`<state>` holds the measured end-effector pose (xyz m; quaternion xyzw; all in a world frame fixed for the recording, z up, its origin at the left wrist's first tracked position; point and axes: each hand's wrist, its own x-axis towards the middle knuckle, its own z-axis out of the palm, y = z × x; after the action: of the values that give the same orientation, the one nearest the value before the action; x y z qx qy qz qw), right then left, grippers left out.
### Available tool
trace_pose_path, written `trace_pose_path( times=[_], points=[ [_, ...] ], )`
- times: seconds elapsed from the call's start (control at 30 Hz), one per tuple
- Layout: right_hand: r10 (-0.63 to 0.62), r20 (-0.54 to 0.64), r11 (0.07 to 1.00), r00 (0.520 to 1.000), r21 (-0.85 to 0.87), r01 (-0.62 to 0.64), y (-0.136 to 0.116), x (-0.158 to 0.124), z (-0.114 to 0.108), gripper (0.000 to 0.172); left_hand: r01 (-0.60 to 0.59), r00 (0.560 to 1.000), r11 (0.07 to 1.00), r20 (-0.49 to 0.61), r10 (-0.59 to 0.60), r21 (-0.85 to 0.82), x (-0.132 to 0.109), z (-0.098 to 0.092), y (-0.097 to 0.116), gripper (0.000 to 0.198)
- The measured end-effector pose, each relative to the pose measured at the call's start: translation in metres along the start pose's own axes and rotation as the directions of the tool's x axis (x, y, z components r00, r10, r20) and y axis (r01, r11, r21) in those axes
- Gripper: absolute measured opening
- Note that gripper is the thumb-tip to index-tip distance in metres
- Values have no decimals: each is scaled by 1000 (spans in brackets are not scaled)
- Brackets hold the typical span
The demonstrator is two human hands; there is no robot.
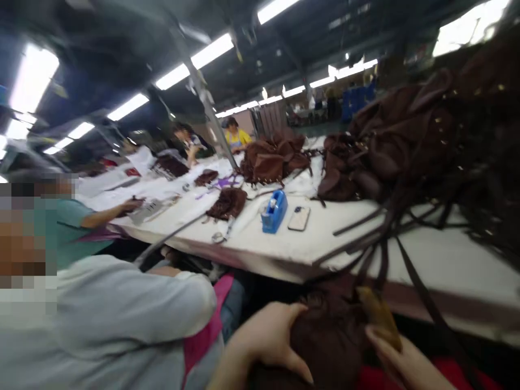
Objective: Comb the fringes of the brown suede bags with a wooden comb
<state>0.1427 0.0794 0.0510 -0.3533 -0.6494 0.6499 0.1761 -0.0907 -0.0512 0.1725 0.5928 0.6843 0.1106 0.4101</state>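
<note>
A dark brown bag of soft, leather-like material (329,338) is in front of me at the table's near edge. My left hand (270,336) grips its left side, thumb and fingers apart around the material. At the bag's right side, my right hand (396,355) holds a flat yellow-brown strip-like object (377,314) upright; motion blur hides its exact kind. Several long dark brown straps (384,249) run from the pile at the right across the table edge, close above the bag. My right fingertips are partly hidden.
On the white table (255,249) are a blue tape dispenser (275,211), a phone (299,218) and a small brown bag (227,203). Brown bags are heaped (385,146) at the right. A co-worker in a light grey sleeve (134,298) sits close on my left.
</note>
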Motion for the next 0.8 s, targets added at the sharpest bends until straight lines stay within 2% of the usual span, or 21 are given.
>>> trace_pose_path(
  times=[0.03,0.1,0.17,0.23,0.3,0.37,0.47,0.53,0.57,0.63,0.7,0.8],
  points=[
    [22,-49,997,999,-70,-26,5,-14,-9,44,-6,996,1000,83,7,-13,6,1,-6,91],
    [11,-86,968,996,-250,-32,13,-29,-27,43,-51,975,994,222,29,95,24,14,-18,94],
    [110,-135,893,985,-421,-158,24,-33,-41,35,-94,952,974,305,26,208,41,36,-25,89],
    [164,-208,809,964,-531,-252,34,-36,-48,25,-104,939,957,344,5,269,51,59,-27,85],
    [144,-240,776,960,-574,-260,34,-44,-48,19,-89,939,953,343,-16,288,55,74,-29,80],
    [55,-202,799,978,-578,-165,24,-55,-41,22,-57,955,952,294,-35,300,55,81,-31,76],
    [-99,36,808,994,-580,102,5,-74,-23,29,-13,977,956,208,-51,294,54,82,-34,74],
    [-113,199,744,973,-632,216,2,-83,-11,34,0,981,965,187,-51,261,54,83,-35,74],
    [-90,243,691,966,-683,237,4,-85,-6,37,4,982,969,183,-51,247,54,85,-35,74],
    [-46,243,564,969,-794,226,16,-86,-1,45,13,982,974,178,-55,226,54,88,-36,76],
    [-10,185,454,983,-875,169,36,-81,-5,51,24,981,978,182,-63,207,54,91,-38,78],
    [108,10,350,994,-936,-28,67,-70,-28,48,36,979,986,190,-68,164,52,92,-41,79]
  ],
)
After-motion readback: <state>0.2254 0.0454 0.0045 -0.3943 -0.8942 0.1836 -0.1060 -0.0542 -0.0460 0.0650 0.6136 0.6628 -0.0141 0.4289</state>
